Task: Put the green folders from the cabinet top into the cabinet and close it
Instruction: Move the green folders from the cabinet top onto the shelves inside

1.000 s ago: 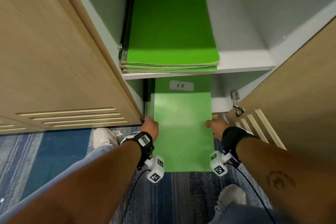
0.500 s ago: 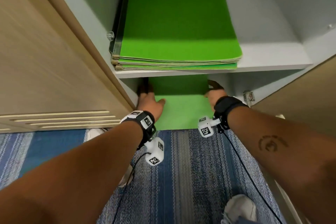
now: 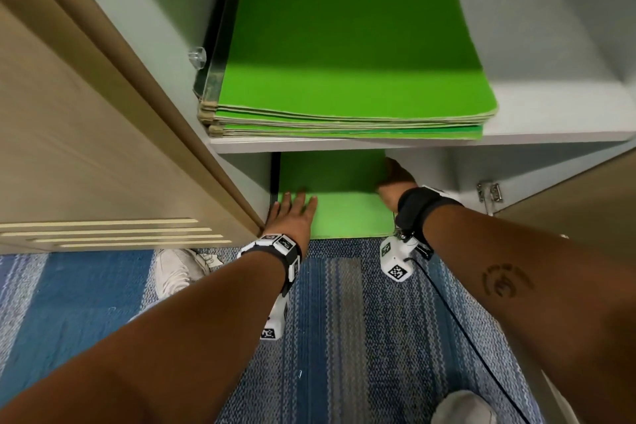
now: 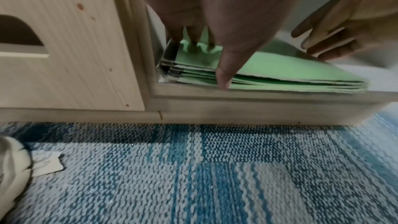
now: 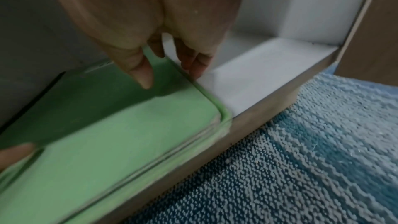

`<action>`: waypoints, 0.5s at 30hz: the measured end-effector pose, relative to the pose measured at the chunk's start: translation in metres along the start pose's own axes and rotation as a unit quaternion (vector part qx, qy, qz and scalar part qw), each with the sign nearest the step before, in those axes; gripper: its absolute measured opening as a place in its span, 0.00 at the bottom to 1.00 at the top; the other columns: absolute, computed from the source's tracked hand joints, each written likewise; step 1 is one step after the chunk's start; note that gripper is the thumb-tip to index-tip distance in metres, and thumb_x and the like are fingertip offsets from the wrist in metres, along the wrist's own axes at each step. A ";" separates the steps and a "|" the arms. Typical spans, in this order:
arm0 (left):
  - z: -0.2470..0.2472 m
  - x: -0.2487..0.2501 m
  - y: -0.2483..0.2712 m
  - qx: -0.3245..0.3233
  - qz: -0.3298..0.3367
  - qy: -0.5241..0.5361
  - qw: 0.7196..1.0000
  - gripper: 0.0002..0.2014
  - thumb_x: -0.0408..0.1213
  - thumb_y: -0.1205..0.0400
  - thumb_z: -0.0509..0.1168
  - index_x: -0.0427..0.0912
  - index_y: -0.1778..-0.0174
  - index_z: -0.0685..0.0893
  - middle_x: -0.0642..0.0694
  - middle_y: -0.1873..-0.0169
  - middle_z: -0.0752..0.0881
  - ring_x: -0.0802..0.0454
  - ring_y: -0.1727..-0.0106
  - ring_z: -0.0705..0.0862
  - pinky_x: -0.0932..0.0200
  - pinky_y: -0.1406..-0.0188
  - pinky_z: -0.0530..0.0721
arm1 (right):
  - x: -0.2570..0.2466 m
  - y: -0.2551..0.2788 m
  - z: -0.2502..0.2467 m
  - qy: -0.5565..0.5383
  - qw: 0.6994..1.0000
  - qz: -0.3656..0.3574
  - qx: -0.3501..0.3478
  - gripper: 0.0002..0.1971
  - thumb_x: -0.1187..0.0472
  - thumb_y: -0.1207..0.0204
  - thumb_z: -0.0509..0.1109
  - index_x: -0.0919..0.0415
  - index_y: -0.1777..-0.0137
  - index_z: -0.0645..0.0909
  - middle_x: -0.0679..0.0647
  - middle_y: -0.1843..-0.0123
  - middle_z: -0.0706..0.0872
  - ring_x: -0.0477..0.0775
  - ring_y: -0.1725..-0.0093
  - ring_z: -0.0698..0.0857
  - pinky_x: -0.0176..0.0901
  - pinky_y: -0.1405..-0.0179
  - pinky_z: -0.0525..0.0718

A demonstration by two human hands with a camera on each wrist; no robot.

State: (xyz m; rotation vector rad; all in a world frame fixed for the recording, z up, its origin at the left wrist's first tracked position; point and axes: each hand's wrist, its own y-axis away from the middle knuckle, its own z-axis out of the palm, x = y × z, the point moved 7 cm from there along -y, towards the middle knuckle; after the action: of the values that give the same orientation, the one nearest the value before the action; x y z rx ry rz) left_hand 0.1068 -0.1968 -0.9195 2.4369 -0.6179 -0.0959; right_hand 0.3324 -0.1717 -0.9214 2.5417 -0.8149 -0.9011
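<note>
At the middle of the head view, the green folders (image 3: 347, 213) have slid almost all the way onto the bottom shelf (image 5: 264, 74). The left hand (image 3: 292, 213) lies flat on them; the right hand (image 3: 392, 182) presses their side, fingers straight. Next, I think, comes closing the door (image 3: 86, 148).
</note>
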 end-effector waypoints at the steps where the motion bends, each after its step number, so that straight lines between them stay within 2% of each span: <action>1: -0.003 0.000 -0.003 0.002 0.003 0.001 1.000 0.53 0.22 0.29 0.65 0.49 0.16 0.38 0.43 0.15 0.40 0.38 0.16 0.40 0.42 0.17 0.45 | 0.000 -0.001 0.001 0.038 0.999 0.009 0.003 0.28 0.56 0.25 0.68 0.56 0.24 0.69 0.64 0.30 0.78 0.70 0.33 0.79 0.55 0.30 0.77; 3: -0.008 0.000 -0.009 0.006 0.007 0.005 1.000 0.50 0.26 0.27 0.66 0.50 0.15 0.42 0.44 0.15 0.45 0.39 0.15 0.44 0.42 0.17 0.49 | 0.001 0.001 0.002 0.077 0.996 0.036 -0.002 0.34 0.53 0.28 0.72 0.54 0.22 0.64 0.64 0.30 0.72 0.71 0.32 0.76 0.57 0.29 0.76; 5: -0.008 -0.002 -0.012 0.000 0.007 0.010 1.000 0.46 0.29 0.24 0.66 0.51 0.16 0.46 0.45 0.15 0.46 0.39 0.15 0.45 0.41 0.18 0.52 | 0.003 0.001 0.007 0.088 0.994 0.057 -0.020 0.37 0.54 0.29 0.74 0.54 0.22 0.62 0.64 0.29 0.68 0.70 0.30 0.74 0.57 0.27 0.74; 9: -0.005 -0.006 -0.011 -0.004 0.003 0.011 1.000 0.43 0.31 0.22 0.67 0.53 0.16 0.50 0.46 0.15 0.46 0.40 0.15 0.45 0.40 0.19 0.57 | 0.003 0.001 0.011 0.136 0.989 0.060 -0.013 0.39 0.56 0.29 0.74 0.57 0.21 0.59 0.62 0.28 0.66 0.67 0.29 0.72 0.53 0.28 0.73; 12: -0.004 -0.007 -0.010 -0.006 0.002 0.009 1.000 0.43 0.32 0.23 0.68 0.54 0.16 0.51 0.47 0.15 0.47 0.40 0.15 0.45 0.39 0.20 0.60 | 0.005 0.001 0.011 0.120 0.991 0.050 -0.023 0.38 0.57 0.29 0.74 0.57 0.21 0.60 0.62 0.27 0.67 0.66 0.27 0.70 0.52 0.25 0.71; 15: -0.003 -0.005 -0.009 -0.004 0.000 -0.008 1.000 0.43 0.32 0.22 0.68 0.53 0.16 0.51 0.46 0.15 0.47 0.39 0.16 0.46 0.38 0.22 0.61 | 0.010 0.000 0.007 0.078 0.996 0.041 -0.032 0.38 0.57 0.29 0.75 0.55 0.21 0.60 0.63 0.27 0.67 0.68 0.29 0.74 0.52 0.25 0.73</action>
State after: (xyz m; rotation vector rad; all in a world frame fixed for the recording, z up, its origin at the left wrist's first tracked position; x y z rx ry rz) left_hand 0.1066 -0.1865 -0.9222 2.4304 -0.6230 -0.1174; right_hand 0.3339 -0.1785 -0.9317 2.4683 -0.8218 -0.6821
